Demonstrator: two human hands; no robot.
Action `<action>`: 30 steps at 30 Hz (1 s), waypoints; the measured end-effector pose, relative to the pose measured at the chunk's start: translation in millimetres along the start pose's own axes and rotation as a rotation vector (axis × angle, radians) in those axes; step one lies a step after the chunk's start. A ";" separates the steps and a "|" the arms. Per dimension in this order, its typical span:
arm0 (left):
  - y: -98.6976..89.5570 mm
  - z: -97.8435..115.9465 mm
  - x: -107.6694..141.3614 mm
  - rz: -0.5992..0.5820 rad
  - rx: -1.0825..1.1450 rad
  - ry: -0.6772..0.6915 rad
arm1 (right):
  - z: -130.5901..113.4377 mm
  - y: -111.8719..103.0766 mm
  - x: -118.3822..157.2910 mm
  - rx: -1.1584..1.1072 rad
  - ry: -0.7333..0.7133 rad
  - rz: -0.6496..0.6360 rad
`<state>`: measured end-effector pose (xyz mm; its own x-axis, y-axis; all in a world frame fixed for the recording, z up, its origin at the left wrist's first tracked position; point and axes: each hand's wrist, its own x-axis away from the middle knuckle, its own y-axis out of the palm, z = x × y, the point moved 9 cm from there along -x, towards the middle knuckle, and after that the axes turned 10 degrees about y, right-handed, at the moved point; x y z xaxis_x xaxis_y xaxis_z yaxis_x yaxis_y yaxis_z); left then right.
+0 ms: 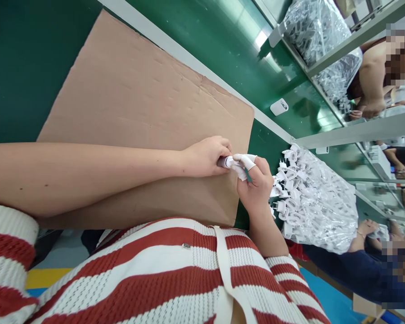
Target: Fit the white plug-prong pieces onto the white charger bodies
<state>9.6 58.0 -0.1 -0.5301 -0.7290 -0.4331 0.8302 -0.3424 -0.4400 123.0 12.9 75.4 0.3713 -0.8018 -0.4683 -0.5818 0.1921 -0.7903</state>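
Observation:
My left hand (pixel 207 157) is closed above the cardboard sheet (pixel 138 99). Its fingers grip a small white plastic part (pixel 227 162) with a dark side, mostly hidden by the fingers. White finger cots cover the thumb and some fingers of my right hand (pixel 256 180). That hand is pinched at the near end of the same part, from the right. Whether a second piece sits between the right fingertips is hidden. Just right of my right hand lies a heap of white plug pieces (pixel 290 180), spilling from a clear plastic bag (pixel 327 202).
A white charger housing (pixel 278 107) rests on the green conveyor belt (pixel 222 49), with another white piece (pixel 276 36) farther up. A metal rail (pixel 195 67) edges the belt. Beyond it sit a large bag of parts (pixel 324 49) and several co-workers, one with a bare arm (pixel 373 76) showing.

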 end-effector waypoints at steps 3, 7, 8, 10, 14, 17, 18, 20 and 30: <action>0.3 -0.3 -0.2 -0.004 0.005 -0.003 | 1.6 -0.1 0.0 -0.023 0.011 -0.001; 1.3 -0.9 0.3 -0.015 0.013 -0.010 | 3.7 4.0 1.6 0.048 0.039 -0.038; 1.4 -0.9 0.6 -0.015 0.013 -0.012 | 3.5 5.1 1.8 0.064 0.039 -0.047; 1.1 -0.8 1.3 -0.008 0.012 -0.018 | 1.1 5.5 1.8 0.095 0.020 -0.039; 0.3 1.1 1.7 0.008 0.022 -0.022 | -3.9 4.0 2.3 0.160 -0.024 0.035; 0.6 4.1 1.2 0.009 0.034 -0.014 | -2.3 4.0 4.6 0.178 0.002 0.071; 0.7 4.8 1.4 0.012 0.030 -0.016 | -0.6 4.8 5.7 0.187 0.023 0.071; 1.2 5.4 2.4 0.014 0.004 -0.030 | 3.6 7.9 8.1 0.213 0.078 0.057; 10.2 16.3 10.1 -0.031 -0.232 -0.024 | 23.6 3.9 15.3 -0.085 0.329 -0.162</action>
<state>15.5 37.5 3.9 -0.5478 -0.7354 -0.3988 0.7506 -0.2215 -0.6226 143.5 14.8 55.8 0.2194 -0.9595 -0.1765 -0.5975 0.0109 -0.8018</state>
